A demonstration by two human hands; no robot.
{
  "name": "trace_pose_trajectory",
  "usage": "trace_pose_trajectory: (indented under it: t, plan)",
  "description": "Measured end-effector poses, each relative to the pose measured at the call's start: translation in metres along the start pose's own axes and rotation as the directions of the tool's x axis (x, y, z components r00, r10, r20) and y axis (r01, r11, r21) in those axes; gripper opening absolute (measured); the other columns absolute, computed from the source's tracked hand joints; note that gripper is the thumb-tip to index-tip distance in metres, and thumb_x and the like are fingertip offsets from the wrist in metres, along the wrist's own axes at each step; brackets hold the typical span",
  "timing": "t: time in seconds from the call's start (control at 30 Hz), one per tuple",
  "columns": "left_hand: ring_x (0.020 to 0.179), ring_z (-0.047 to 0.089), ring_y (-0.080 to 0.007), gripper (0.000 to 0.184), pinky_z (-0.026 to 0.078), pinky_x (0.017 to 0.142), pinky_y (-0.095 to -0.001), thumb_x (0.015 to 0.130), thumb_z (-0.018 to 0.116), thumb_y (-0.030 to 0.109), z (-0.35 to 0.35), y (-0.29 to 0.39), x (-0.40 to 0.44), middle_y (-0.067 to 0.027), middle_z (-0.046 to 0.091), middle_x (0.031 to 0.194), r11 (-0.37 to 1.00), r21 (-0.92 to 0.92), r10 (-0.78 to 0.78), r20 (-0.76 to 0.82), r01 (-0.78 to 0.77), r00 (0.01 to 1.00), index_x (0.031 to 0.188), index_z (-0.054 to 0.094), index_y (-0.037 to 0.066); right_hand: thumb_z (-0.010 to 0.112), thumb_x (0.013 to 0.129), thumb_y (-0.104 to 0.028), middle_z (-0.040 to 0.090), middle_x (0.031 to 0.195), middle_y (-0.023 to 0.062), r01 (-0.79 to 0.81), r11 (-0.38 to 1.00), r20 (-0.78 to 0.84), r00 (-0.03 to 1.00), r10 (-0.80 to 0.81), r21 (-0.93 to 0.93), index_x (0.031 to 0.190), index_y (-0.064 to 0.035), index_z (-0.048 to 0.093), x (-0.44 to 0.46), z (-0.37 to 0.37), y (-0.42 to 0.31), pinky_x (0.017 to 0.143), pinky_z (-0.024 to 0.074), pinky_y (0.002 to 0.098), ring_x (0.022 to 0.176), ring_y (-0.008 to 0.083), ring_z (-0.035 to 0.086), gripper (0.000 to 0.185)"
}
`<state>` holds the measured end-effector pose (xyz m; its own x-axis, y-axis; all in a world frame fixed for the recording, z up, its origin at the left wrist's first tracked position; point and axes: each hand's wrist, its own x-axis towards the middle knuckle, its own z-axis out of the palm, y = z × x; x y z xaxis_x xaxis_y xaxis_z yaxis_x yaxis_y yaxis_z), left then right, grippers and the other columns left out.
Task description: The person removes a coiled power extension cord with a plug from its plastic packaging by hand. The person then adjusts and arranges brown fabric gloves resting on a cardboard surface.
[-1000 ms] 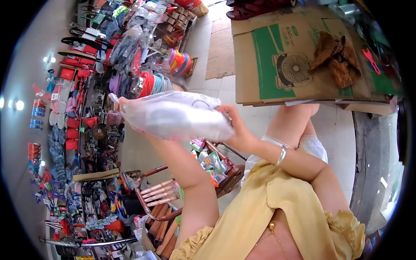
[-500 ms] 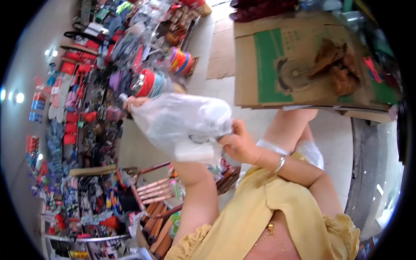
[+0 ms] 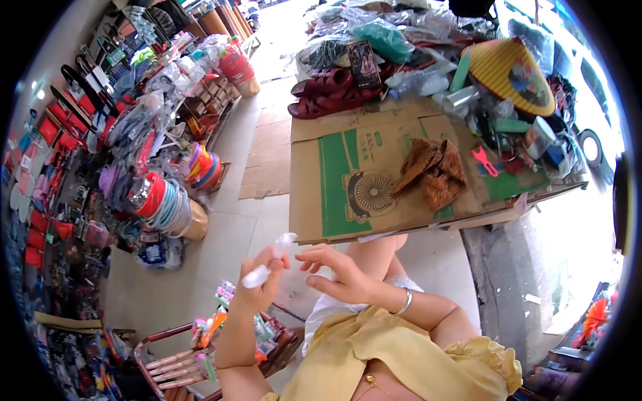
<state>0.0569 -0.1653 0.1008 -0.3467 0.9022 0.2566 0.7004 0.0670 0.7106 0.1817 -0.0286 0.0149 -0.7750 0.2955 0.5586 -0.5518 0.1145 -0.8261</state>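
White, crumpled plastic (image 3: 257, 276) is bunched in the left hand (image 3: 267, 271), just off the near left corner of the cardboard-topped desk (image 3: 305, 180). One end pokes out of the fist on the side toward the desk, the other on the side away from it. The left fingers are curled round the middle, hiding that part. The right hand (image 3: 342, 275), bare and half spread, is also on the near side of the desk, just right of the left one. Its fingers are loosely bent and its thumb stands apart; a narrow gap separates its fingertips from the upper end of the plastic. A silver bracelet (image 3: 405, 302) circles that wrist.

On the desk, a fan (image 3: 372, 194) is printed on the cardboard, and a rumpled brown cloth (image 3: 433, 172) lies to its right. Farther right on the desk is a pinkish-red forked tool (image 3: 484, 162). Dark red shoes (image 3: 324, 93) line the back of the cardboard, and a yellow hat (image 3: 505, 70) sits toward the desk's far right. Left of the desk, a red-topped stack of coils (image 3: 167, 204) stands on the floor (image 3: 231, 230).
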Motion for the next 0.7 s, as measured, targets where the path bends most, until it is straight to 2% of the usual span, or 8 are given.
trace_pose_trajectory:
  t: [0.13, 0.27, 0.3, 0.33, 0.57, 0.6, 0.67, 0.7]
  plan:
    - [0.069, 0.059, -0.0198, 0.015, 0.045, 0.060, -0.0288, 0.085, 0.059, 0.010, 0.007, 0.005, 0.000, -0.0130, 0.059, 0.078, 0.993, -0.118, 0.003, 0.094, 0.009, 0.996, 0.093, 0.052, 0.000, 0.062, 0.083, -0.010, 0.052, 0.104, 0.0076, 0.036, 0.999, 0.038, 0.999, -0.037, 0.035, 0.119, -0.0022, 0.049, 0.022, 0.001, -0.019, 0.078, 0.0451, 0.0300, 0.087, 0.0159, 0.054, 0.039]
    - [0.069, 0.058, -0.0292, 0.029, 0.045, 0.064, -0.0283, 0.073, 0.064, -0.001, 0.009, 0.007, 0.005, -0.0163, 0.059, 0.081, 0.987, -0.158, 0.041, 0.175, -0.013, 0.984, 0.099, 0.052, 0.000, 0.062, 0.086, -0.013, 0.050, 0.099, 0.0059, -0.037, 0.982, 0.118, 0.993, 0.015, 0.187, 0.112, -0.0003, 0.050, 0.030, -0.007, -0.016, 0.077, 0.0444, 0.0293, 0.085, 0.0123, 0.052, 0.032]
    - [0.068, 0.054, -0.0221, 0.014, 0.044, 0.063, -0.0278, 0.082, 0.057, 0.006, 0.015, 0.008, 0.007, -0.0120, 0.056, 0.077, 0.975, -0.221, 0.077, 0.173, -0.038, 0.982, 0.093, 0.052, 0.000, 0.060, 0.087, -0.012, 0.050, 0.098, 0.0058, -0.110, 0.929, 0.120, 0.990, 0.071, 0.355, 0.108, -0.0005, 0.051, 0.031, -0.012, -0.017, 0.076, 0.0439, 0.0275, 0.084, 0.0122, 0.052, 0.025]
    - [0.066, 0.051, -0.0150, 0.014, 0.043, 0.062, -0.0274, 0.092, 0.050, 0.013, 0.020, 0.010, 0.008, -0.0078, 0.054, 0.073, 0.957, -0.283, 0.112, 0.170, -0.061, 0.979, 0.088, 0.053, 0.000, 0.057, 0.088, -0.011, 0.050, 0.098, 0.0056, -0.178, 0.841, 0.130, 0.983, 0.129, 0.511, 0.103, -0.0007, 0.051, 0.031, -0.018, -0.019, 0.074, 0.0434, 0.0258, 0.083, 0.0122, 0.052, 0.019]
    - [0.060, 0.048, -0.0151, 0.013, 0.041, 0.057, -0.0292, 0.092, 0.047, 0.012, 0.041, 0.002, 0.029, -0.0068, 0.051, 0.067, 0.967, -0.212, 0.134, -0.062, -0.144, 0.989, 0.087, 0.052, 0.002, 0.055, 0.089, -0.009, 0.049, 0.091, 0.0017, -0.193, 0.866, -0.032, 0.972, 0.233, 0.461, 0.091, -0.0027, 0.051, 0.014, -0.050, -0.018, 0.072, 0.0414, 0.0224, 0.081, 0.0083, 0.049, 0.008]
    - [0.060, 0.048, -0.0151, 0.013, 0.041, 0.057, -0.0292, 0.092, 0.047, 0.012, 0.039, 0.004, 0.031, -0.0068, 0.051, 0.067, 0.966, -0.218, 0.128, -0.060, -0.138, 0.990, 0.087, 0.052, 0.002, 0.055, 0.089, -0.010, 0.049, 0.091, 0.0012, -0.173, 0.844, -0.069, 0.968, 0.240, 0.508, 0.091, -0.0032, 0.051, 0.013, -0.052, -0.017, 0.072, 0.0412, 0.0227, 0.080, 0.0080, 0.049, 0.008]
    - [0.058, 0.048, -0.0145, 0.018, 0.040, 0.054, -0.0292, 0.093, 0.046, 0.017, 0.032, 0.012, 0.037, -0.0069, 0.050, 0.065, 0.963, -0.246, -0.072, 0.160, 0.110, 0.984, 0.087, 0.052, 0.002, 0.056, 0.089, -0.011, 0.050, 0.090, 0.0012, -0.167, 0.831, -0.085, 0.965, 0.248, 0.531, 0.090, -0.0038, 0.052, 0.012, -0.053, -0.018, 0.071, 0.0410, 0.0225, 0.079, 0.0084, 0.049, 0.009]
    - [0.058, 0.048, -0.0145, 0.018, 0.040, 0.054, -0.0292, 0.093, 0.046, 0.017, 0.032, 0.011, 0.040, -0.0069, 0.050, 0.065, 0.963, -0.246, -0.072, 0.161, 0.111, 0.984, 0.087, 0.052, 0.002, 0.057, 0.088, -0.012, 0.050, 0.089, 0.0013, -0.179, 0.816, -0.095, 0.957, 0.274, 0.549, 0.089, -0.0041, 0.052, 0.011, -0.053, -0.019, 0.071, 0.0412, 0.0229, 0.078, 0.0088, 0.049, 0.009]
